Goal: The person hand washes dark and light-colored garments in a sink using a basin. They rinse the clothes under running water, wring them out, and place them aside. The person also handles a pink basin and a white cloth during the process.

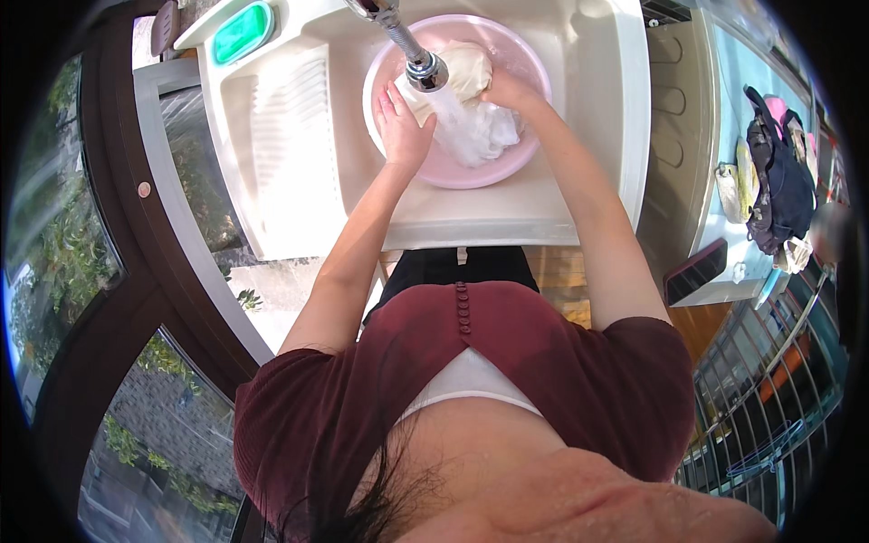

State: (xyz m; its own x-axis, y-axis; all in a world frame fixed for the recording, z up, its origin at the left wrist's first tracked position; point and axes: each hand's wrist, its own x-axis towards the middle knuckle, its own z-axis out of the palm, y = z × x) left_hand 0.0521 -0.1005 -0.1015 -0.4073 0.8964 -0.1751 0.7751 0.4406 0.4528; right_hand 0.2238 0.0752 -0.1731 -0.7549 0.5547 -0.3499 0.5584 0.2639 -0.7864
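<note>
A pink plastic basin sits in a white laundry sink. Water runs from a chrome faucet onto pale, wet cloth in the basin, part cream and part white. My left hand rests at the basin's left side, fingers spread, at the edge of the cloth; it grips nothing that I can see. At the upper right of the basin, my right hand has its fingers curled at the cream cloth. Its fingertips are partly hidden, so its hold is unclear.
Left of the basin is the sink's ribbed washboard, with a green soap dish on the rim above. To the right, a light-blue counter holds a dark backpack, cloths and a phone. A wire rack stands at the lower right.
</note>
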